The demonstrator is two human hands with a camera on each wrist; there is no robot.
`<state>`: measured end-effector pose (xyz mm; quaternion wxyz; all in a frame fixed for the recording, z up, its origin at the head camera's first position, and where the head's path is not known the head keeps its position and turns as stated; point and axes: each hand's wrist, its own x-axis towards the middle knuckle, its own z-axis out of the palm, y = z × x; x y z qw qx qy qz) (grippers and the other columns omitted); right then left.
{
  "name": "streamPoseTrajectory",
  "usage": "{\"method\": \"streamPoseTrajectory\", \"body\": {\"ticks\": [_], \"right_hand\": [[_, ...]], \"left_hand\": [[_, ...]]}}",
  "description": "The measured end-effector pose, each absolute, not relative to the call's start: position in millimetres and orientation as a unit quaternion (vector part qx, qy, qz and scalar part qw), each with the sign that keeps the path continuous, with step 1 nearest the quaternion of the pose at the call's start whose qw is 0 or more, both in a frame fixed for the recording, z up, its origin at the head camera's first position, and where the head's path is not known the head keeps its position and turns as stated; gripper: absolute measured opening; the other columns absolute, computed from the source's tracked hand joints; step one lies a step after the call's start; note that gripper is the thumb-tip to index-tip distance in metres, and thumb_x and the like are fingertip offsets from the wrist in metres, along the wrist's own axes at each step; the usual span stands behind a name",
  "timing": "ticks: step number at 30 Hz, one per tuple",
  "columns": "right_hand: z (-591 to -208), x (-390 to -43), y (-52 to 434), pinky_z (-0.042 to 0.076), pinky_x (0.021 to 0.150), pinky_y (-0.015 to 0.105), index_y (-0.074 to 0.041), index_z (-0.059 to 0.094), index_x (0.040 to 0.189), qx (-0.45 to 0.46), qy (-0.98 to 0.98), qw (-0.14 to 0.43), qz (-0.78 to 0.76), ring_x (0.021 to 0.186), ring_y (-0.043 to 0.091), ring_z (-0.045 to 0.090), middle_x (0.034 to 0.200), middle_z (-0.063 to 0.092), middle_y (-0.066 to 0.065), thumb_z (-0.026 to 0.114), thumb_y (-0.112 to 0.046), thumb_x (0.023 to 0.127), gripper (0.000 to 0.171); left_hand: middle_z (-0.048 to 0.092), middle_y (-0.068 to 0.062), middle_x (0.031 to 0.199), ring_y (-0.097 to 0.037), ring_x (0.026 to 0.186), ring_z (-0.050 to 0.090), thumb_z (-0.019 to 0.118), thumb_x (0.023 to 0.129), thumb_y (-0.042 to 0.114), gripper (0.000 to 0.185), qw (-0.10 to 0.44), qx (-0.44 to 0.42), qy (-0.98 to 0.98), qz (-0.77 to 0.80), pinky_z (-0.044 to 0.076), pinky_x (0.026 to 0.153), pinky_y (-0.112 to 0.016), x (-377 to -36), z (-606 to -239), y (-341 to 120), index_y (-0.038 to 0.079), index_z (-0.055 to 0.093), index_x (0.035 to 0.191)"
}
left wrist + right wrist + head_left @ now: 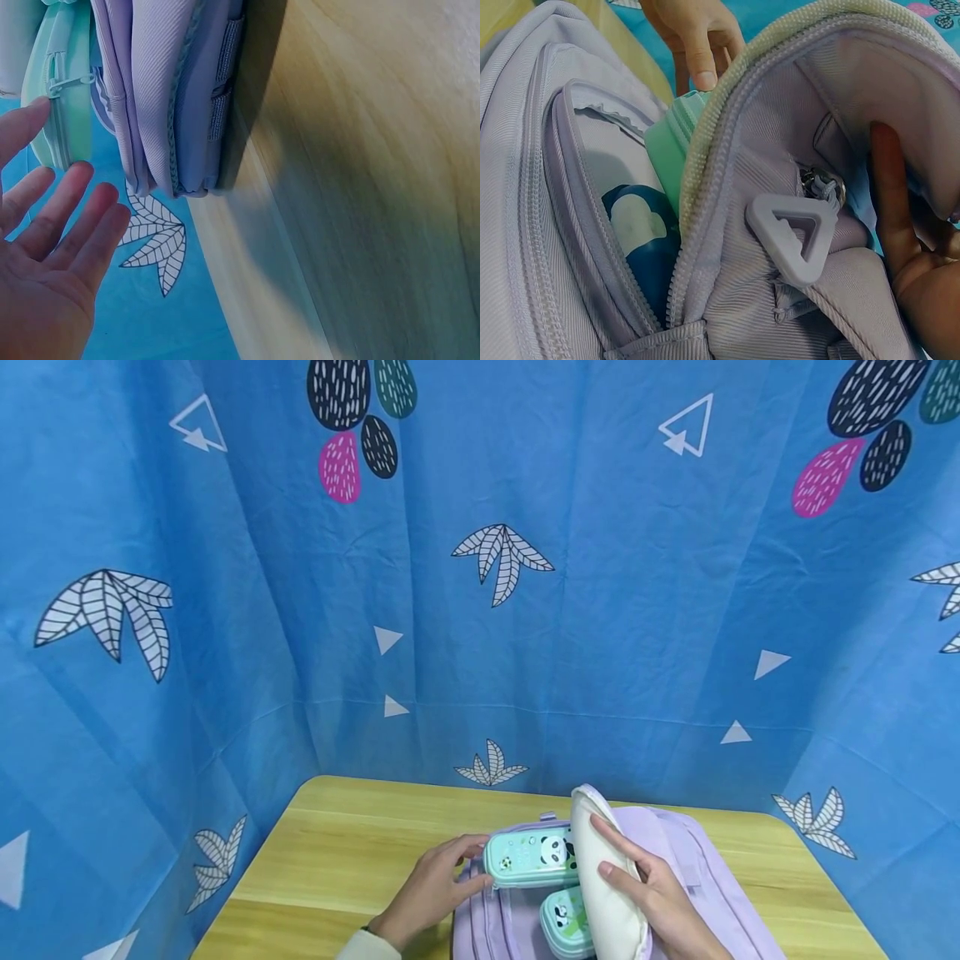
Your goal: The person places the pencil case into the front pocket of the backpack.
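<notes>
A lavender backpack lies on the table, its front flap folded up with the cream lining showing. My left hand holds the left end of a mint-green panda pencil case, thumb and fingers on its edges; the zip end of this pencil case shows in the left wrist view. The case's right end is hidden behind the flap. My right hand grips the flap. Below the held case, a second, smaller mint-green panda case sits in the opening, partly covered by the flap.
The wooden table extends left and right of the backpack. A blue patterned curtain hangs behind it and at both sides. In the right wrist view, a grey triangular zip pull hangs by the flap, and a dark blue-and-white item shows inside the opening.
</notes>
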<state>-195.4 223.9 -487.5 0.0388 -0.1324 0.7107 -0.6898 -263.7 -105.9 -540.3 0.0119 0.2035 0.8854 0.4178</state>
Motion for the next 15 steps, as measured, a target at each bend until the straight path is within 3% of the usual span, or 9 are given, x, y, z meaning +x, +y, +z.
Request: {"method": "streamPoseTrajectory", "body": {"ticks": [2, 4, 10, 15], "right_hand": [[-487.7, -195.4, 223.4, 0.052, 0.108, 0.016, -0.007, 0.038, 0.169, -0.134, 0.712, 0.037, -0.688, 0.138, -0.015, 0.047, 0.172, 0.037, -0.014, 0.059, -0.012, 0.112, 0.062], [-487.5, -195.5, 222.9, 0.052, 0.108, 0.016, -0.007, 0.037, 0.169, -0.137, 0.712, 0.037, -0.687, 0.138, -0.015, 0.047, 0.169, 0.038, -0.018, 0.058, -0.012, 0.112, 0.062], [-484.9, -195.8, 221.8, 0.054, 0.107, 0.018, -0.007, 0.034, 0.171, -0.138, 0.7, 0.057, -0.698, 0.137, -0.013, 0.049, 0.18, 0.015, 0.019, 0.058, -0.011, 0.112, 0.063], [-484.4, -197.0, 220.5, 0.055, 0.105, 0.018, -0.006, 0.034, 0.17, -0.139, 0.704, 0.052, -0.695, 0.136, -0.013, 0.049, 0.179, 0.016, 0.022, 0.058, -0.011, 0.112, 0.063]], "left_hand": [[0.076, 0.003, 0.133, -0.022, 0.125, 0.072, 0.084, 0.097, 0.041, 0.057, 0.011, 0.202, 0.886, 0.417, 0.06, 0.108, -0.05, -262.9, -540.2, -106.6, 0.027, 0.065, 0.15], [0.076, 0.004, 0.133, -0.022, 0.125, 0.072, 0.083, 0.097, 0.04, 0.057, 0.005, 0.204, 0.887, 0.413, 0.06, 0.108, -0.05, -262.0, -540.2, -107.2, 0.026, 0.065, 0.15], [0.076, 0.009, 0.13, -0.015, 0.121, 0.072, 0.084, 0.097, 0.038, 0.057, -0.034, 0.235, 0.889, 0.391, 0.06, 0.106, -0.048, -260.4, -540.5, -105.7, 0.023, 0.066, 0.148], [0.075, 0.007, 0.131, -0.013, 0.12, 0.071, 0.084, 0.097, 0.038, 0.057, -0.054, 0.247, 0.89, 0.378, 0.062, 0.104, -0.043, -259.3, -542.2, -102.5, 0.019, 0.066, 0.148]]}}
